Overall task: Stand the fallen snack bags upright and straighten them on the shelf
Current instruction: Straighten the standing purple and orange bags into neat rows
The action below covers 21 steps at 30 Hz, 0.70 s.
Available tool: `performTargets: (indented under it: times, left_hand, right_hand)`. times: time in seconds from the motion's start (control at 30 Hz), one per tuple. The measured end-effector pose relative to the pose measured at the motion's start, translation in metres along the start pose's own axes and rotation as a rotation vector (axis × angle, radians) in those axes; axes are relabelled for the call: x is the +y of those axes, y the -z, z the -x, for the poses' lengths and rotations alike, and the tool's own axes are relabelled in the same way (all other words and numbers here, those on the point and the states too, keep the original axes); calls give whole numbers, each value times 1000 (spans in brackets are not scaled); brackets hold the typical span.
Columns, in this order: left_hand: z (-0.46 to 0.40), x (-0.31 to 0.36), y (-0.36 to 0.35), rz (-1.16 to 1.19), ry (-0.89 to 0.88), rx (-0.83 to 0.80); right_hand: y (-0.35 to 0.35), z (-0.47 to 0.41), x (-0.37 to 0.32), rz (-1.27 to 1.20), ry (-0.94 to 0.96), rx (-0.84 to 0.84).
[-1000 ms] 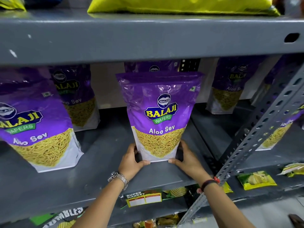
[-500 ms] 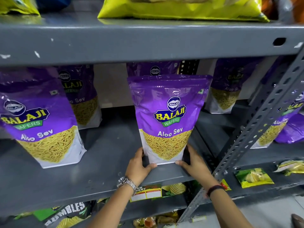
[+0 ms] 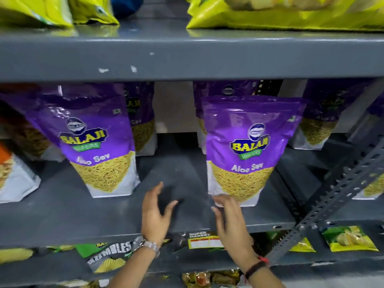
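**Now between bags on the middle shelf**

Both hands hover spread and empty at lower centre: left hand [image 3: 154, 213] over bare shelf [image 3: 62, 217], right hand [image 3: 229, 217] just before the upright Aloo Sev bag [image 3: 247, 150], centre-right. That bag looks done. Likely next: the leaning bag [image 3: 97, 142], centre-left, wants squaring.

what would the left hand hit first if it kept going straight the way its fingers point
Probably nothing soon. The left hand is open, its fingers aimed up and back over the bare gap of the shelf between the two front Aloo Sev bags. Eventually the pale back wall, though depth is unclear.
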<state>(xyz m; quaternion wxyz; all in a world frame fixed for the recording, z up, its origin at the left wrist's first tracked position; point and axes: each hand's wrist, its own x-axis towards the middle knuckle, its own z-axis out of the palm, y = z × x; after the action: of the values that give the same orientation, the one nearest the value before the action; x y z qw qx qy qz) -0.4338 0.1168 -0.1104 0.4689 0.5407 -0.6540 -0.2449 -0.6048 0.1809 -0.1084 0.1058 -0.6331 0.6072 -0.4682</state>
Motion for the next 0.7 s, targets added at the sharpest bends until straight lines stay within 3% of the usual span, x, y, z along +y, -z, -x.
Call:
performTargets:
  times: [0.13, 0.2, 0.33, 0.5, 0.7]
  left_hand:
    - [-12, -35, 69, -65, 116, 256]
    - [-23, -55, 98, -87, 178, 308]
    - [-56, -90, 141, -163, 270, 73]
    - [-94, -117, 154, -167, 208, -244]
    - [-91, -126, 147, -149, 178, -231]
  right_hand:
    - [-65, -33, -30, -85, -99, -247]
    - [-97, -50, -42, -118, -184, -351]
    - [-151, -81, -58, -102, -277, -496]
    - [-185, -103, -71, -152, -236, -526]
    - [-187, -88, -74, -194, -308, -464]
